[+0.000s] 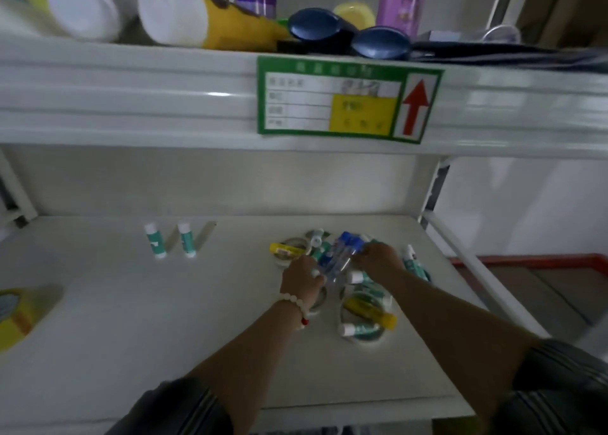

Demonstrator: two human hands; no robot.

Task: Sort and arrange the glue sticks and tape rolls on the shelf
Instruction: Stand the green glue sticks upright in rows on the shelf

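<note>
Two teal glue sticks (154,240) (187,239) with white caps stand upright side by side, slightly apart, at the back left of the white shelf (164,303). A large yellow tape roll (16,316) lies near the shelf's left edge, well apart from them. The rest sits in a mixed heap at the right. At its back left, a yellow glue stick (285,249) lies across a pale tape roll (291,259). At the front, another yellow stick (371,313) and a white-capped teal stick (360,329) lie on a clear tape roll (362,340). A further teal stick (411,258) lies at the heap's right edge. The blue-capped clear tubes (342,253) are held tilted above the heap, with the left hand (304,278) at the lower end and the right hand (378,257) by the caps.
</note>
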